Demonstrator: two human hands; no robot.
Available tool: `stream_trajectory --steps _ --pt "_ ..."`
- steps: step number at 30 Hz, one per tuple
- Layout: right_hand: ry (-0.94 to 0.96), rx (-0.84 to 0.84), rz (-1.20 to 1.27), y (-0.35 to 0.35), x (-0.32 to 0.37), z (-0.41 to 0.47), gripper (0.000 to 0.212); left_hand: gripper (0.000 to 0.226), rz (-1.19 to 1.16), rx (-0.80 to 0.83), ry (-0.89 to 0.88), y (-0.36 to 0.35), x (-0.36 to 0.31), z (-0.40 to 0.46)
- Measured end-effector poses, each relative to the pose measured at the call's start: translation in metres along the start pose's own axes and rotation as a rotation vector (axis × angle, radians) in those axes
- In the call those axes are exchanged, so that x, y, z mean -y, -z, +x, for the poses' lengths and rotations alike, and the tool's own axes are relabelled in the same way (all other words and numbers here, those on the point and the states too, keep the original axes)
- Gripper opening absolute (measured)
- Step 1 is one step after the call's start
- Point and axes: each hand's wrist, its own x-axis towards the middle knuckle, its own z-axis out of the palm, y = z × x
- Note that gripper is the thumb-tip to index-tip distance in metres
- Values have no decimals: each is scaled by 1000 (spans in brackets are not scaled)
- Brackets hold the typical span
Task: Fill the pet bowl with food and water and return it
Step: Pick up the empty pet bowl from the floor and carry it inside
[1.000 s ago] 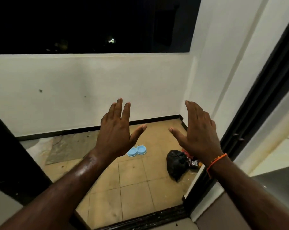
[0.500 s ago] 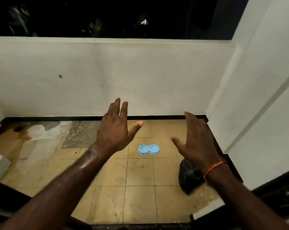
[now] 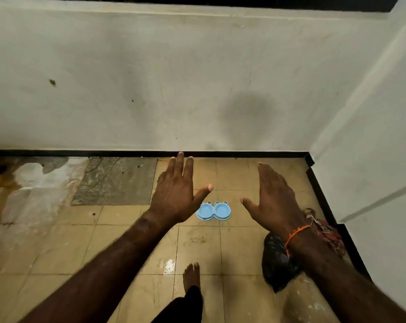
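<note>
Two flat, empty hands, left (image 3: 174,197) and right (image 3: 275,199), hover apart above the blue bowl (image 3: 213,211) on the floor (image 3: 241,248).

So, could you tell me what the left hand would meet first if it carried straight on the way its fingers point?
Probably the white wall at its black skirting. The left hand points past the blue pet bowl, though depth is unclear.
</note>
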Motion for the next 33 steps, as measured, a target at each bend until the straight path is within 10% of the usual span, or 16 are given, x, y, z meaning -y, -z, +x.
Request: stream_trajectory --steps 15,33 --pt "-50 329 -19 -162 -57 207 96 96 -16 355 140 -177 73 198" --pt "-143 699 -74 -662 -241 288 106 113 102 753 180 -664 202 245"
